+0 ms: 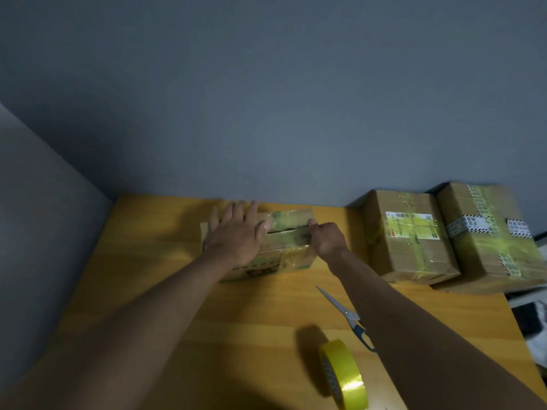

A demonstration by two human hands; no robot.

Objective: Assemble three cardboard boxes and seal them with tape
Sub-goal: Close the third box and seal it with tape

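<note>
Three boxes total: one (284, 247) mid-table, two taped (408, 238) (485, 232) far right. Left hand (236, 232) spread flat on top, right hand (327, 238) pinching its edge. One tape roll (343, 377), one scissors (349, 315) near.

small box (284, 247): flaps closed, yellowish tape | two taped boxes (408, 238) (485, 232): far right | tape roll (343, 374): on edge, near
</note>
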